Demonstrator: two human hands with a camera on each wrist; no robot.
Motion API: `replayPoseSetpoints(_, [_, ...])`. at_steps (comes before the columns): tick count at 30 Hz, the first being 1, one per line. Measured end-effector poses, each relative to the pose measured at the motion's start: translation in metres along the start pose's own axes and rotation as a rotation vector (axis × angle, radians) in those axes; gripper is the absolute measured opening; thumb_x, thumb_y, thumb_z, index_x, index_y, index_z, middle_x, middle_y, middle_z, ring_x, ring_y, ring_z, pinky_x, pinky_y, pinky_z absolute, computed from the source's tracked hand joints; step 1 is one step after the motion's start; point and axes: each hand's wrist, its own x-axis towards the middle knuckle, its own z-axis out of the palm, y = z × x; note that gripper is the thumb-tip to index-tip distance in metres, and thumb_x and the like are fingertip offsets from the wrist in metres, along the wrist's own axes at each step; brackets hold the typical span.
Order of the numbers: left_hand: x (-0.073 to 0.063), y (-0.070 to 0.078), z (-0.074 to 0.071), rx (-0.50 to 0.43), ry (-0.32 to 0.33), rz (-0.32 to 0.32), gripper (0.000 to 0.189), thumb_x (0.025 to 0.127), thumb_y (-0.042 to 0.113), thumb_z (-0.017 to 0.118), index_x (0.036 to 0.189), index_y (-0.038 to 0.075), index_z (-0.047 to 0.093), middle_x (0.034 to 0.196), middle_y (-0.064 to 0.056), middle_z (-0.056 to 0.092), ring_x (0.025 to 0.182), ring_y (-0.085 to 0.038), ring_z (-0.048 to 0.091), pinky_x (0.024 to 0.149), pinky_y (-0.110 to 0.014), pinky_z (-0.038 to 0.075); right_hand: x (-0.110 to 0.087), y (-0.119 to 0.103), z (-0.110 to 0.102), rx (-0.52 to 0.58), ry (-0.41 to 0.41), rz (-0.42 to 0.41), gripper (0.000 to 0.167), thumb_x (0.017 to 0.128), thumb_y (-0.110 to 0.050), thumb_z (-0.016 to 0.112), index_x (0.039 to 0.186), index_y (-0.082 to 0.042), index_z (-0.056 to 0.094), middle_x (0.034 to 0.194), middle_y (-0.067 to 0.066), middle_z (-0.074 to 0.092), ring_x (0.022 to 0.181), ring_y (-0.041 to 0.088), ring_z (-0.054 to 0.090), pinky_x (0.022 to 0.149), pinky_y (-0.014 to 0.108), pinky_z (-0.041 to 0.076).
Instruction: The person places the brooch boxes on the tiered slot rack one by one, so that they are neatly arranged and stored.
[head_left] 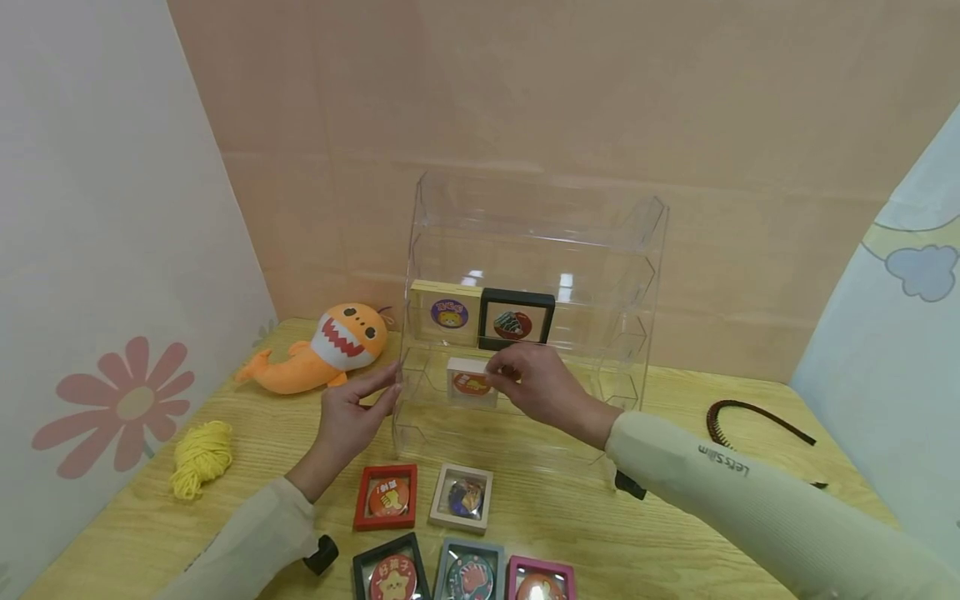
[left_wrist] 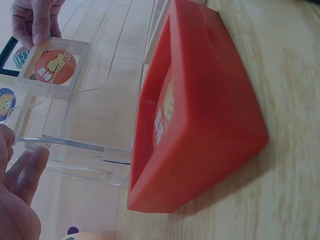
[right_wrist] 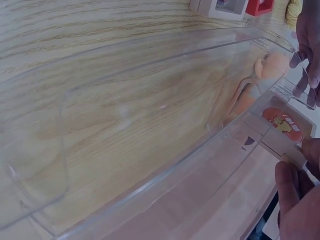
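Note:
A clear acrylic tiered rack (head_left: 525, 433) stands in front of me. My right hand (head_left: 536, 383) pinches the top right part of a small white display frame (head_left: 459, 392) between thumb and fingers, at a lower tier. Inside that frame is a red-orange badge (left_wrist: 56, 66) with a yellow thumbs-up. My left hand (head_left: 360, 412) has its fingers spread, their tips at the rack's left side panel. On the tier above stand a yellow frame (head_left: 420, 312) with a purple bear badge and, beside it, a black frame (head_left: 517, 342) with a red badge.
In front of the rack lie a red frame (head_left: 408, 475), a cream frame (head_left: 442, 517), a dark frame (head_left: 363, 575), a grey-blue frame (head_left: 446, 554) and a pink frame (head_left: 517, 571). An orange shark plush (head_left: 300, 371) and yellow yarn (head_left: 202, 458) lie left, a brown headband (head_left: 716, 425) right.

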Motion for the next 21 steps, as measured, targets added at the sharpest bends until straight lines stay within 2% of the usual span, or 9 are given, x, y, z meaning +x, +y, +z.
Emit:
replayPoseSetpoints(11, [0.0, 0.001, 0.0, 0.009, 0.003, 0.005, 0.029, 0.08, -0.017, 0.065, 0.109, -0.015, 0.064, 0.103, -0.026, 0.065, 0.084, -0.029, 0.067, 0.053, -0.026, 0.057, 0.004, -0.002, -0.002, -0.005, -0.039, -0.079, 0.01, 0.084, -0.005, 0.071, 0.094, -0.005, 0.073, 0.092, 0.003, 0.069, 0.076, 0.009, 0.061, 0.064, 0.018, 0.053])
replayPoseSetpoints(21, [0.0, 0.001, 0.001, 0.017, 0.005, 0.013, 0.029, 0.079, -0.018, 0.065, 0.109, -0.015, 0.064, 0.103, -0.027, 0.065, 0.086, -0.021, 0.067, 0.054, -0.026, 0.057, 0.014, -0.007, 0.004, -0.005, -0.071, -0.134, 0.015, 0.086, -0.002, 0.068, 0.1, -0.003, 0.073, 0.096, 0.005, 0.07, 0.081, 0.012, 0.064, 0.067, 0.018, 0.054])
